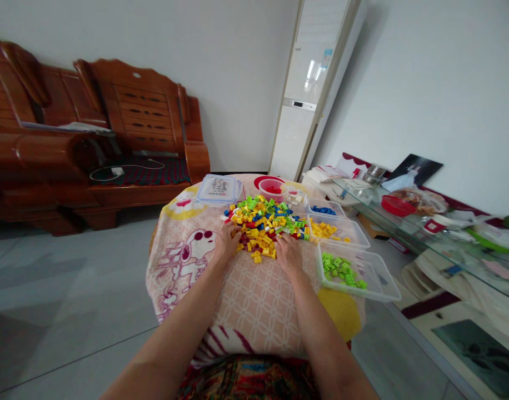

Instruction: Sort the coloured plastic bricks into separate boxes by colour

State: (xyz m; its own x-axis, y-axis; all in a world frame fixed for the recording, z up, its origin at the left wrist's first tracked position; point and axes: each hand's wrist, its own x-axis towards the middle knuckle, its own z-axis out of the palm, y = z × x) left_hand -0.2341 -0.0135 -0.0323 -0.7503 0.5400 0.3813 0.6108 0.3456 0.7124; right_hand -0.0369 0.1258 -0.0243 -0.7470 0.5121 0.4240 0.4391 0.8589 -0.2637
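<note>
A heaped pile of small plastic building bricks [258, 240] in yellow, green, blue, red and white lies on a cloth-covered round table [254, 305]. At the pile's left edge rests my left hand [226, 242], its fingers curved and apart against the bricks. My right hand [289, 254] touches the near right edge, fingers bent downward and slightly spread. No brick can be made out in either grip; the fingertips are partly hidden among the pieces. Clear plastic boxes right of the pile hold green bricks [342, 270], yellow bricks [322, 229] and blue bricks [323, 210].
A round tub [271, 187] of red bricks stands behind the pile, with white bricks [295, 198] near it. A clear lidded box [218, 189] sits at the back left. A cluttered glass-topped stand [458, 244] is on the right, a wooden sofa [141, 122] on the left.
</note>
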